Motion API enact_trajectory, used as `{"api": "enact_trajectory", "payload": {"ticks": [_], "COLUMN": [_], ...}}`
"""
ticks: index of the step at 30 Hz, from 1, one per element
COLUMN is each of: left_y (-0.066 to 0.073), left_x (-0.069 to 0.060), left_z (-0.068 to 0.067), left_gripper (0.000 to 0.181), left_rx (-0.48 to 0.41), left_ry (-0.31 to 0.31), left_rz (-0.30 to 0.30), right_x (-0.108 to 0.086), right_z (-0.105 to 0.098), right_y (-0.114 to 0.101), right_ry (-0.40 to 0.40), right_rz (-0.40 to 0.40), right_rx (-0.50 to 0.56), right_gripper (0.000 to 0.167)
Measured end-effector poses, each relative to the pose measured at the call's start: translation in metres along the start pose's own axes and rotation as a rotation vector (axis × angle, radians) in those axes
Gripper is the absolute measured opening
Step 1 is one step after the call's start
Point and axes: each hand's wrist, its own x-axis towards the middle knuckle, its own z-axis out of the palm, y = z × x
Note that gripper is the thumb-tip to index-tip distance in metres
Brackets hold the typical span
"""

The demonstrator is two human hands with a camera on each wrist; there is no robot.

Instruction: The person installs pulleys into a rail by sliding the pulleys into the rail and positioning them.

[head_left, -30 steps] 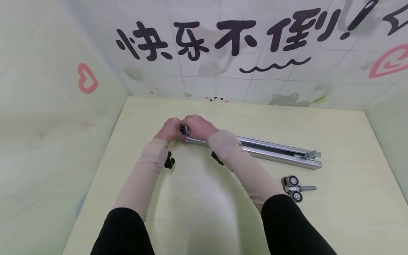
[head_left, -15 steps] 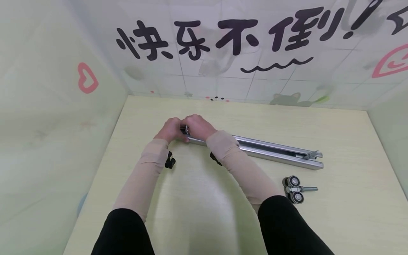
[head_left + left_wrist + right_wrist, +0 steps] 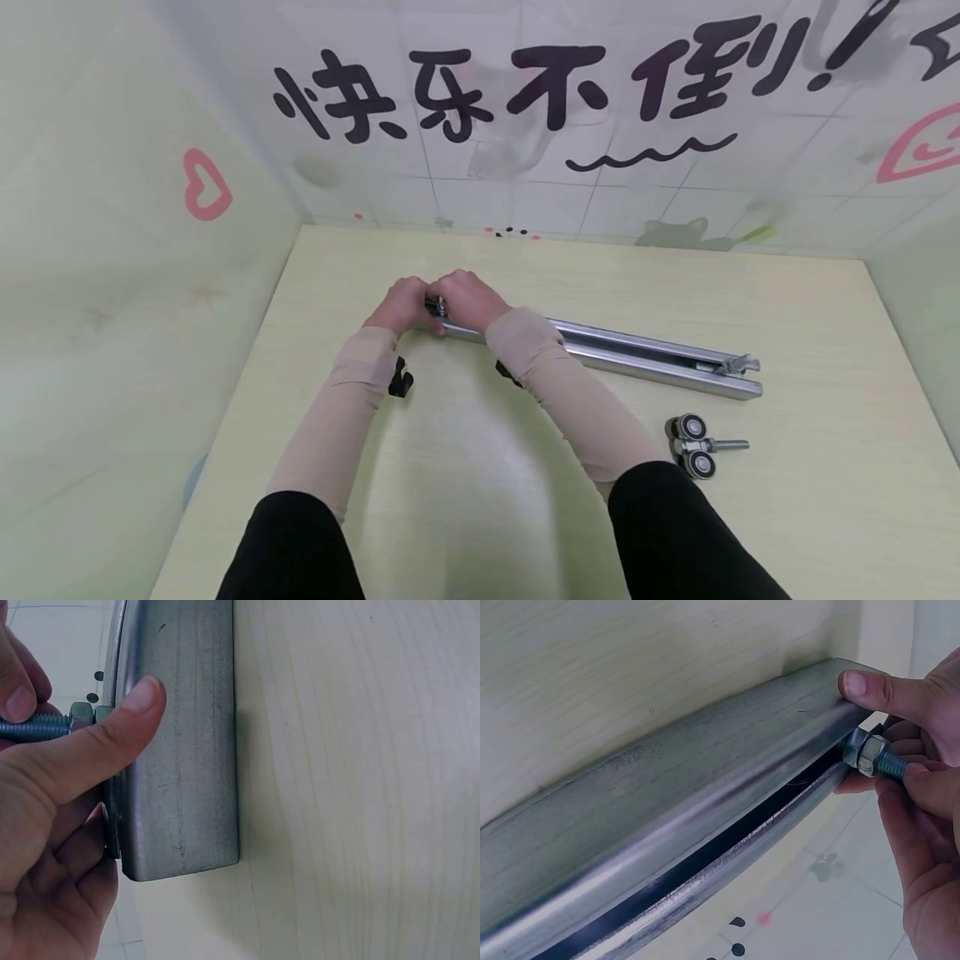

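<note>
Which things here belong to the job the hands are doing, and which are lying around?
In the job:
rail, gripped at one end by the left hand
threaded bolt, pinched by the right hand
probably the metal fitting at the rail's other end

Lying about, apparently:
wheeled roller on the table

A silver rail [image 3: 645,367], slot [image 3: 727,834] up, lies slantwise on the table [image 3: 480,467], left hand [image 3: 400,307] gripping its end; right hand [image 3: 467,298] pinches a threaded bolt [image 3: 891,764] with nuts [image 3: 870,755], seemingly seated in the slot

Head view high, facing forward-down, wrist views close, sharing the rail end [image 3: 184,825]
</note>
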Motion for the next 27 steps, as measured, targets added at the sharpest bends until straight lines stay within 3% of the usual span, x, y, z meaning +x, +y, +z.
{"api": "enact_trajectory", "payload": {"ticks": [12,21,27], "left_y": [-0.002,0.001,0.001], "left_x": [0.000,-0.002,-0.002], "left_z": [0.002,0.000,0.000], "left_gripper": [0.046,0.063,0.068], "left_rx": [-0.007,-0.009,-0.034], "left_ry": [0.002,-0.009,-0.018], "left_rz": [0.022,0.011,-0.013], "right_x": [-0.003,-0.014,-0.020], "right_z": [-0.002,-0.005,-0.008], "right_y": [0.002,0.009,0.012], "right_ry": [-0.003,-0.039,-0.042], "right_rz": [-0.035,0.024,0.048], "right_rx": [-0.017,-0.024,-0.005], "right_gripper": [0.027,0.050,0.039]}}
